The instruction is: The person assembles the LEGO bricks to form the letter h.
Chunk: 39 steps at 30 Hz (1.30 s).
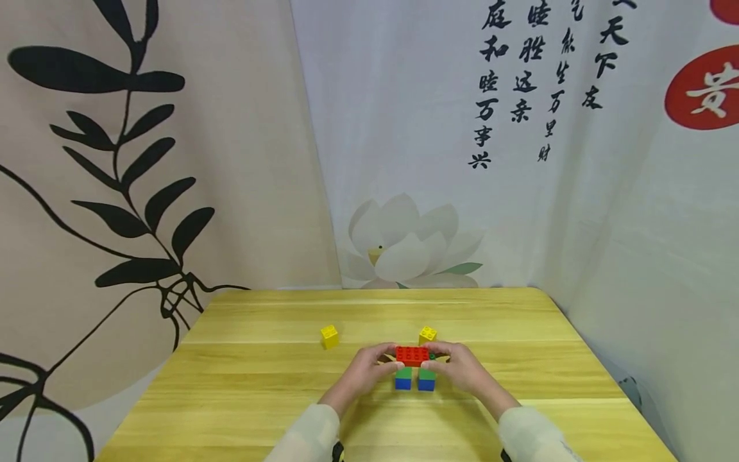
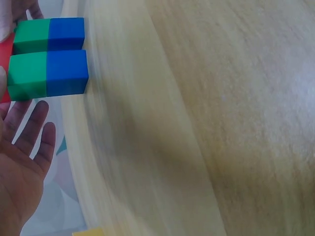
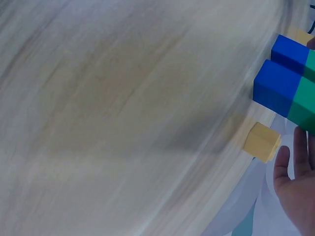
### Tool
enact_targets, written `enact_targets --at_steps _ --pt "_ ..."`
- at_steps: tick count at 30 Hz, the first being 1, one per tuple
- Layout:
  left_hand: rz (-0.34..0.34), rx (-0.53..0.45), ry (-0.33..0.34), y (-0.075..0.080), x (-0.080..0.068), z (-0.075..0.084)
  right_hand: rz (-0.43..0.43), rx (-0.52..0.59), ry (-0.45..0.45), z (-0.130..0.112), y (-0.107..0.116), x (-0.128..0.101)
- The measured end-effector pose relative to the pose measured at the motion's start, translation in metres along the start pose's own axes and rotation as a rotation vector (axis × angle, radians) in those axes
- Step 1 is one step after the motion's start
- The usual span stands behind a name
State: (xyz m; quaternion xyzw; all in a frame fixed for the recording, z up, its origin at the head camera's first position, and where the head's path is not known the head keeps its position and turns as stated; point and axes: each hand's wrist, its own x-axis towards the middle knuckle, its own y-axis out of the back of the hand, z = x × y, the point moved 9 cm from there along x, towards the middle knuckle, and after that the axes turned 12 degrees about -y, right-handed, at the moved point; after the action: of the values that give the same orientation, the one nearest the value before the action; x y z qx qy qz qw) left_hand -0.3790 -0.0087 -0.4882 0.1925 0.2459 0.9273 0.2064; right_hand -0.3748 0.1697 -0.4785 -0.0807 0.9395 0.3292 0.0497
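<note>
The bench (image 1: 277, 385) is made of pale yellow wood with long grain lines and a rounded far corner, and its top looks smooth. Behind it hang cloth backdrops: on the left a beige one with black leaf shapes, in the middle and on the right a whitish one with a printed lotus flower (image 1: 407, 244), black calligraphy and a red round mark.

Near the front middle of the bench stands a small build of plastic bricks. A flat red brick (image 1: 412, 355) with round studs lies across the top. Under it are two short legs, each a green brick (image 1: 404, 373) on a blue brick (image 1: 403, 384), and the blue ones rest on the bench. The two legs stand side by side with a narrow gap between them.

The left hand (image 1: 365, 372) grips the left end of the red brick, with its fingers curled over the top and its thumb below. The right hand (image 1: 458, 369) holds the right end in the same way. Both sleeves are light and thin.

Two yellow cubes with studs lie loose on the bench: the left yellow cube (image 1: 329, 336) is well apart from the hands, and the right yellow cube (image 1: 428, 334) is just behind the build.
</note>
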Motion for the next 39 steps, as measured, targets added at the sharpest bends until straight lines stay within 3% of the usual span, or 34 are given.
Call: enact_targets --at_steps 12,22,39 --pt "0.024 -0.013 0.012 0.004 -0.005 -0.004 0.0 0.096 -0.044 0.001 -0.006 -0.001" --pt "0.018 -0.001 0.002 0.012 -0.01 -0.006 0.008 0.103 -0.024 -0.003 -0.013 0.001" --pt "0.044 0.002 -0.021 0.049 -0.037 -0.017 -0.064 0.149 0.035 -0.031 -0.054 0.008"
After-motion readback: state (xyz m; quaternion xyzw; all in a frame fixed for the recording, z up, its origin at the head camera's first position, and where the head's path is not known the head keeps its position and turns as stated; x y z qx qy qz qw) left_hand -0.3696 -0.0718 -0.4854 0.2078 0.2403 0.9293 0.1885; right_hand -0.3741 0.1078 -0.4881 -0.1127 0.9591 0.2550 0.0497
